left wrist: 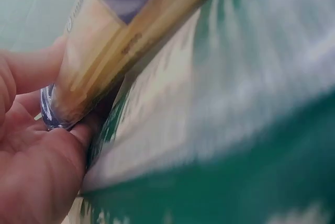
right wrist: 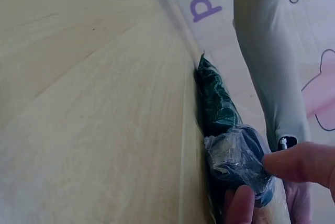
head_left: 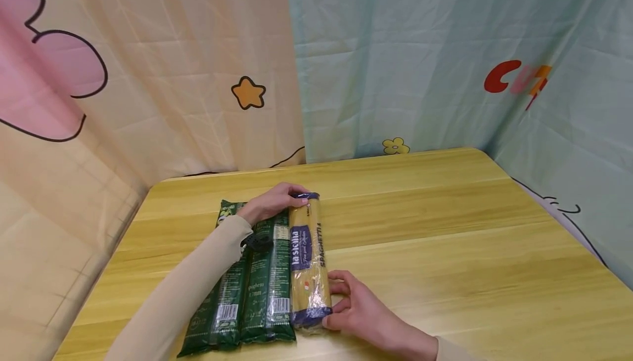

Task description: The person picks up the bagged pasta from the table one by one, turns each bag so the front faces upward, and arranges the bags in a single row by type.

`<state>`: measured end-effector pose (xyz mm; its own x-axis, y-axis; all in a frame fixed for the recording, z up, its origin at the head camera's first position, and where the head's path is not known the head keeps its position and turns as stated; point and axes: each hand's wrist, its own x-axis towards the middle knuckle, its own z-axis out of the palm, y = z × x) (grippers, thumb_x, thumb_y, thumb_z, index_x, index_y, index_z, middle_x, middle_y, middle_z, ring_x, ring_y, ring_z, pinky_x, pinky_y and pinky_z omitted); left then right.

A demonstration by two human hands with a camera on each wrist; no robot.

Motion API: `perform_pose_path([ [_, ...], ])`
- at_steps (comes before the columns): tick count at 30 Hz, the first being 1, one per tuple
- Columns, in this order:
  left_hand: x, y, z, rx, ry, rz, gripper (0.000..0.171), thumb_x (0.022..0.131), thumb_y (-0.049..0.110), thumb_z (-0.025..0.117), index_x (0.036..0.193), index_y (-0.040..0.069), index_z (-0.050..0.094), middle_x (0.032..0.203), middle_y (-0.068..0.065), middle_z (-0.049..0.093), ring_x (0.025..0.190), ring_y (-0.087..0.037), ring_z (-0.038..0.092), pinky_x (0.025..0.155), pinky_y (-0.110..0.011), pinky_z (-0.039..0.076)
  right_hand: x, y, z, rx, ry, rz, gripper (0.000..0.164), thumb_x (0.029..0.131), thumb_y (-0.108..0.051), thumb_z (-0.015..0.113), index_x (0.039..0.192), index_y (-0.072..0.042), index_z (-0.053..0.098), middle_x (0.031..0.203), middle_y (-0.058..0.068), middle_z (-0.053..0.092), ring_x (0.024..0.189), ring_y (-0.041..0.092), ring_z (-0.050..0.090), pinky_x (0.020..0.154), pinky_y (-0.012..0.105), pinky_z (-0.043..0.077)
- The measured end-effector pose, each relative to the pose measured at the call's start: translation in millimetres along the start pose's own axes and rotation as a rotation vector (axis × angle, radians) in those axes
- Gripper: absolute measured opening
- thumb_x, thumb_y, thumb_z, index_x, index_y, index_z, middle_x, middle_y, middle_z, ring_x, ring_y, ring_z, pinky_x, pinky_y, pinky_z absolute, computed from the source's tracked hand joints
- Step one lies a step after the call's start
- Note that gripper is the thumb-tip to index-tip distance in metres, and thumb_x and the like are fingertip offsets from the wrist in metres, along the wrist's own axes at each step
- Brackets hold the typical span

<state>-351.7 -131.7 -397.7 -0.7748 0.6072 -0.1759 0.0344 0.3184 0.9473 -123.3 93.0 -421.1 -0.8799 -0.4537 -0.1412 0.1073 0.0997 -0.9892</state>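
Observation:
A clear packet of spaghetti [head_left: 311, 278] with purple ends and a purple label lies lengthwise on the wooden table. My left hand [head_left: 272, 203] grips its far end; in the left wrist view the thumb and fingers [left wrist: 39, 69] close around that purple end. At the near end, my right hand [head_left: 366, 311] holds the packet's right corner. Crinkled clear wrap [right wrist: 235, 153] sits between thumb and fingertip in the right wrist view. Right alongside, to the left, are two green spaghetti packets [head_left: 267, 284], partly covered by my left forearm.
The wooden table [head_left: 445, 229] extends to the right and behind the packets. Printed curtains [head_left: 376, 59] hang along its back and sides. A dark band [head_left: 258, 242] is on my left wrist, over the green packets.

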Motion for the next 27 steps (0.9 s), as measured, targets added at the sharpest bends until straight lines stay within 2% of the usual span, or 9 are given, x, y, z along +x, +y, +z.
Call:
perform_pose_path([
  [3, 3.5, 0.1, 4.7, 0.005, 0.017, 0.001, 0.036, 0.100, 0.009, 0.057, 0.132, -0.006, 0.055, 0.114, -0.017, 0.062, 0.093, -0.023, 0.061, 0.082, -0.035, 0.051, 0, 0, -2, 0.023, 0.015, 0.034, 0.086, 0.079, 0.001, 0.077, 0.147, 0.007, 0.026, 0.118, 0.017, 0.059, 0.087, 0.025, 0.064, 0.074, 0.034, 0.055],
  [8, 11.6, 0.5, 10.6, -0.009, 0.038, -0.010, 0.037, 0.099, 0.008, 0.059, 0.131, -0.008, 0.056, 0.112, -0.017, 0.063, 0.091, -0.023, 0.062, 0.081, -0.035, 0.051, 0, 1, -4, 0.054, 0.029, 0.028, 0.090, 0.078, 0.005, 0.075, 0.150, 0.005, 0.021, 0.114, 0.016, 0.059, 0.083, 0.025, 0.064, 0.071, 0.034, 0.055],
  [16, 27.0, 12.9, 17.8, -0.088, 0.151, -0.045, 0.035, 0.097, 0.010, 0.062, 0.128, -0.005, 0.057, 0.113, -0.016, 0.063, 0.093, -0.021, 0.061, 0.085, -0.033, 0.049, -4, -2, -23, 0.023, 0.124, -0.010, 0.083, 0.079, 0.007, 0.069, 0.150, 0.005, 0.026, 0.123, 0.022, 0.055, 0.083, 0.023, 0.062, 0.071, 0.029, 0.053],
  [23, 54.4, 24.5, 24.1, -0.330, 0.217, -0.070, 0.041, 0.094, -0.003, 0.061, 0.132, -0.012, 0.050, 0.126, -0.023, 0.056, 0.105, -0.025, 0.058, 0.093, -0.032, 0.046, -6, -7, -42, 0.008, 0.238, -0.039, 0.076, 0.081, 0.007, 0.065, 0.149, 0.006, 0.031, 0.129, 0.029, 0.052, 0.080, 0.023, 0.062, 0.066, 0.030, 0.052],
  [27, 69.3, 31.5, 28.1, -0.416, 0.241, -0.069, 0.043, 0.093, -0.007, 0.060, 0.135, -0.011, 0.049, 0.132, -0.024, 0.052, 0.111, -0.028, 0.056, 0.097, -0.032, 0.046, -5, -10, -54, 0.005, 0.293, -0.056, 0.073, 0.081, 0.009, 0.063, 0.148, 0.008, 0.032, 0.129, 0.031, 0.053, 0.080, 0.024, 0.063, 0.066, 0.032, 0.054],
])
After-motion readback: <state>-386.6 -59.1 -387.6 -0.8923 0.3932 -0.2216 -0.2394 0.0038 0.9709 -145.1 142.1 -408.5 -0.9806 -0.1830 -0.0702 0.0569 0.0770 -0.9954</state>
